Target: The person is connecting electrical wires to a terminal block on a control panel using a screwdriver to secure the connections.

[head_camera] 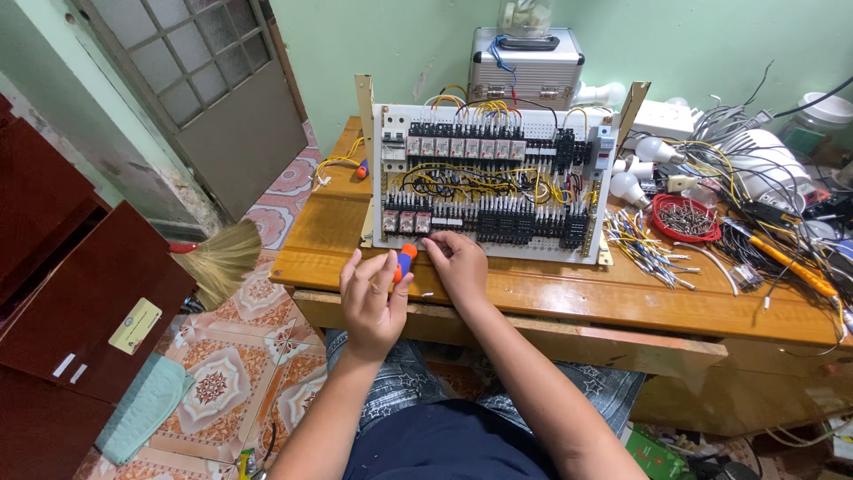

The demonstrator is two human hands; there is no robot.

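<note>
Hands meet at the front edge of the wooden desk (533, 293), just below a white perforated wiring panel (491, 182) that leans back, propped up on the desk top. The left hand (373, 298) is curled around a small screwdriver with an orange and blue handle (404, 260), its thumb and fingers closed on the handle; the tip of the tool points up toward the lower left part of the panel. The right hand (459, 264) rests just beside it, fingers bent and touching the bottom row of the panel near a group of small relays with red faces (406, 221); whether it pinches anything there cannot be told.

The panel carries rows of black terminal blocks (524, 222) linked by many yellow wires (480, 178). Behind the panel, at the back edge of the desk, stands a silver metal case (526, 67). Toward the right end of the desk lie white light bulbs (633, 182), a red bowl of screws (686, 217), a bundle of short cut wires (641, 244) and a yellow-handled tool (786, 258) among loose cables. On the tiled floor off the left end of the desk lies a straw broom (222, 258), next to a dark red cabinet (80, 311).
</note>
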